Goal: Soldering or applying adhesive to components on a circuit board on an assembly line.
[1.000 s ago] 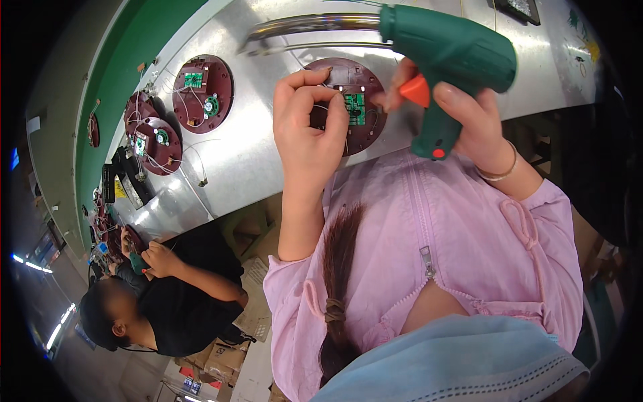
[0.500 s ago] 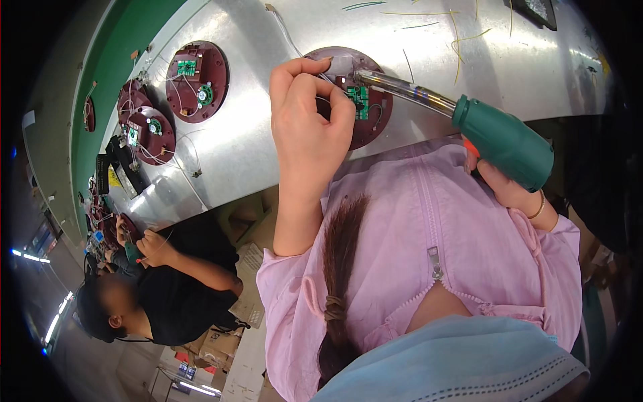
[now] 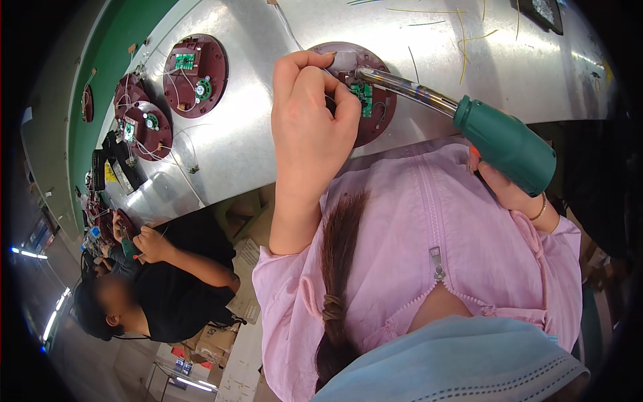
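Observation:
A round maroon housing lies on the metal bench in front of me, with a green circuit board and a pale clear part on it. My left hand rests over its left side, thumb and fingers pinched together around thin white wires that run off toward the far edge. The exact pinch point is hidden by the fingers. In my right hand is a soldering iron with a thick green handle and a heat-stained metal barrel. Its tip meets the housing beside the upper edge of the board.
More maroon housings with boards and wires sit to the left on the bench. Loose yellow and dark wire pieces are scattered at the far side, near a black tray. At lower left, a person in black works with a green tool.
The view has shifted slightly. My left hand keeps its pinch, and the iron's tip stays at nearly the same spot on the housing.

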Demonstrator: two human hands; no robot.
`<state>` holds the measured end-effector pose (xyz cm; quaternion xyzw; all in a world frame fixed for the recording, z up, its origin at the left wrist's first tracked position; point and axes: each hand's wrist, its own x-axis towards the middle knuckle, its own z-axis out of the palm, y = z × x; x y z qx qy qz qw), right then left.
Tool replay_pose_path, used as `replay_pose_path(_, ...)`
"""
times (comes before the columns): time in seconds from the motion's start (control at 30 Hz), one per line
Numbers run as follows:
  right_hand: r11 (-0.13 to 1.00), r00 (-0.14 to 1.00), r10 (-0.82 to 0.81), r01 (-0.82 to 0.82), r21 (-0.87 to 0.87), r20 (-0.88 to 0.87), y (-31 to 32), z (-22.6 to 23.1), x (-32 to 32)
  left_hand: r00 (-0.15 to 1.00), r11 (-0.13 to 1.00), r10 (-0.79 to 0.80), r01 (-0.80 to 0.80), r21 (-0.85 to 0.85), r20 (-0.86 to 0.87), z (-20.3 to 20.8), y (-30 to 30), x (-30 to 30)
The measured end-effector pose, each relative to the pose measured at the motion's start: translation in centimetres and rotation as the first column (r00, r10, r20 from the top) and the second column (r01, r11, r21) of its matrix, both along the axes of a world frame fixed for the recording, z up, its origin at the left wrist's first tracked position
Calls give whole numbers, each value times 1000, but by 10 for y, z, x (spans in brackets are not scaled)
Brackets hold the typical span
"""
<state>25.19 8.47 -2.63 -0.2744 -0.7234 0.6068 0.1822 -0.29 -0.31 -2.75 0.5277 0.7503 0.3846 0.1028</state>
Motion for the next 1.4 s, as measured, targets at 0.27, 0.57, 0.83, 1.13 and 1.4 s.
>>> replay_pose_path(0.27, 996, 997, 50, -54, 68, 61, -1, -4, 5, 1000, 1000, -1, 1, -26, -7, 1, -1, 0)
replay_pose_path(0.57, 990, 990, 24, -44, 135, 141, -1, -4, 14, 1000, 999, 5, -4, -35, 15, 3, 0, 1)
replay_pose_path(0.83, 990, 975, 140, -136, -33, 173, -2, 3, 10, 1000, 1000, -7, 6, -18, -19, 2, 0, 1)
replay_pose_path(1.13, 961, 999, -29, 36, -273, 33, -4, 1, 10, 1000, 999, 4, -5, -42, -12, 5, 1, 2)
replay_pose_path(1.4, 948, 987, -130, 97, -304, -91, -9, 1, 3, 998, 998, -31, 34, -52, 52, 9, -3, -3)
